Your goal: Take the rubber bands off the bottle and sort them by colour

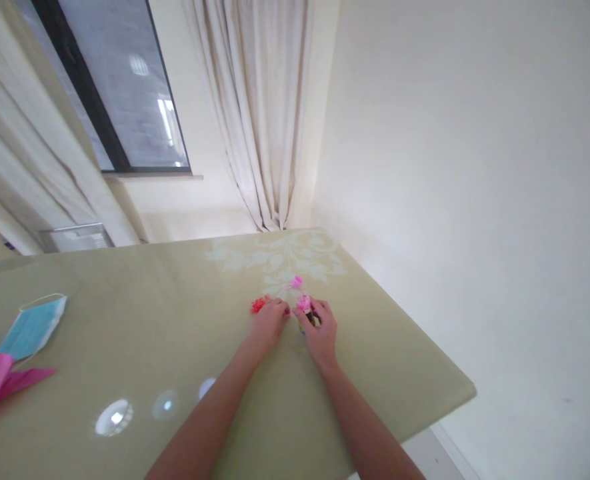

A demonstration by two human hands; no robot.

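My right hand point(321, 333) is closed around a small bottle point(309, 317) with a pink top and a dark and yellowish side, low over the table. Just left of it, my left hand point(269, 323) has its fingers curled together close to the bottle; whatever is between them is too small to make out. A little heap of red bits point(259, 305) lies against the left hand's outer side. Beyond both hands sits a small pink cap-like piece point(297, 282), with a thin pale part reaching left from it.
The greenish table point(165, 313) has a pale floral pattern at its far end and its edge runs close on the right. A blue face mask point(32, 327) and pink folded material point(5, 387) lie at the left. A wall point(475, 200) and curtains point(259, 100) stand beyond.
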